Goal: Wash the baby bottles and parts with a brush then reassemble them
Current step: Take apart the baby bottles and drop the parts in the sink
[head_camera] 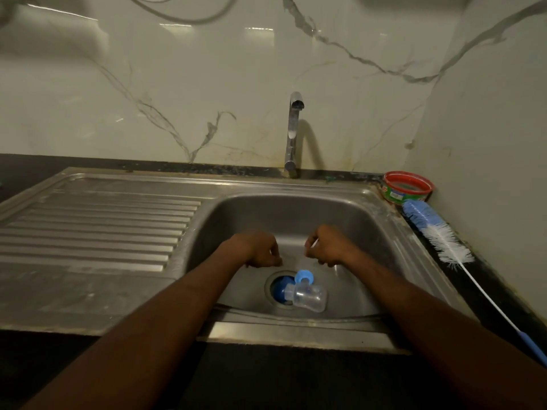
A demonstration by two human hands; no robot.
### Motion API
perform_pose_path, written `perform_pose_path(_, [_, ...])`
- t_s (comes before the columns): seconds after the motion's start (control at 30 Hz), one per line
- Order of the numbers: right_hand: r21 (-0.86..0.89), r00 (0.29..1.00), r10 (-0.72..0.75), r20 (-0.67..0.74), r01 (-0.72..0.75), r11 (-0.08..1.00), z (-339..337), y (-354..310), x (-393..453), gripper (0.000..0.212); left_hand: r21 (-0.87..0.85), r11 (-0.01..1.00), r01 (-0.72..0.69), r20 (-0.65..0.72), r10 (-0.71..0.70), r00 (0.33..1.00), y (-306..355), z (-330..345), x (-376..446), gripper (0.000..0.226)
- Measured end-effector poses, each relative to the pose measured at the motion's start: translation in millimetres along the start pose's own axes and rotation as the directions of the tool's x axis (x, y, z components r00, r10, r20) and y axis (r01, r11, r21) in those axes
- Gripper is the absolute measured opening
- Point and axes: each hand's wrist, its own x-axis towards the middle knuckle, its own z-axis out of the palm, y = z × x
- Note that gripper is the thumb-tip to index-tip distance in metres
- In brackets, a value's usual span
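A steel sink (370, 232) at frame centre holds a clear baby bottle (310, 297) on its side by the drain, just below the left hand (260, 250) and right hand (328, 247), both loosely curled, grip unclear.

Dull steel sink (296, 208), clear plastic bottle (310, 297)

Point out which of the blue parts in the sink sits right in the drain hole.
The dark blue rounded part fills the drain; the light blue ring lies beside it against the clear bottle.
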Motion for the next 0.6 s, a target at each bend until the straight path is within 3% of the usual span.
perform_pose_path(0.13, [-0.022,0.999,-0.032,-0.005,0.032,0.999,2,0,-2,0.011,0.070,0.997,-0.035,-0.027,0.037,0.999,-8,3,-12,0.034])
perform_pose_path(0.47, [-0.023,0.992,-0.124,0.022,0.124,0.992,3,-9,-17,0.015,0.039,0.999,-0.008,-0.013,0.009,1.000,-3,5,-7,0.034])
perform_pose_path(0.6, [-0.155,0.981,-0.189,-0.044,0.180,0.971,-5,-10,-27,0.041,0.034,0.999,-0.018,-0.022,0.019,1.000,-3,9,-4,0.037])
